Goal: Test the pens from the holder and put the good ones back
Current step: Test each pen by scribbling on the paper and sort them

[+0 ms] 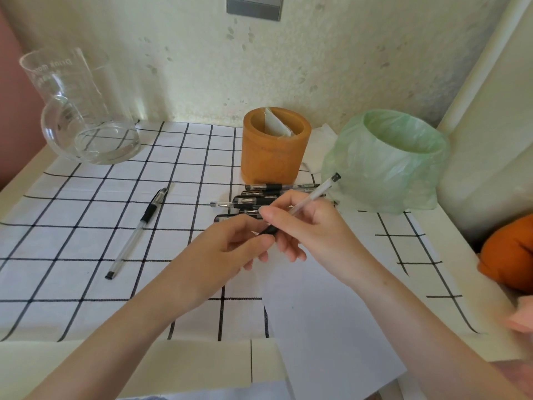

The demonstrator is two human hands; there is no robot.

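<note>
Both hands meet over the middle of the table (34, 359), above a white cloth with a black grid (86, 226). The right hand (311, 226) holds a clear-barrelled pen (317, 193) in a writing-style grip, its fingers (282, 202) curled round the barrel. The pen's black end plug points up and to the right, towards the bin. The pen is tilted, its lower end dropping towards the left hand (227, 246). That hand's fingers (248, 226) are curled in and pinch the black grip section at the pen's lower end. The tip itself is hidden between the two hands, so whether a cap is on cannot be told. Pen is off the table, clear of the cloth. Just behind the hands lies a pile of pens (256, 201), black-clipped and lying roughly side by side. The pile lies directly in front of the orange-brown pen holder (274, 157). The holder stands upright with only a folded white slip inside. A lone pen (135, 232) lies well apart on the left, diagonal on the cloth. A sheet of white paper (323, 321) lies under the right forearm. Green-bagged bin (386, 163) stands right of the holder. A glass carafe (83, 111) stands at the far left corner. Orange fabric lump (507, 255) at the right edge.
</note>
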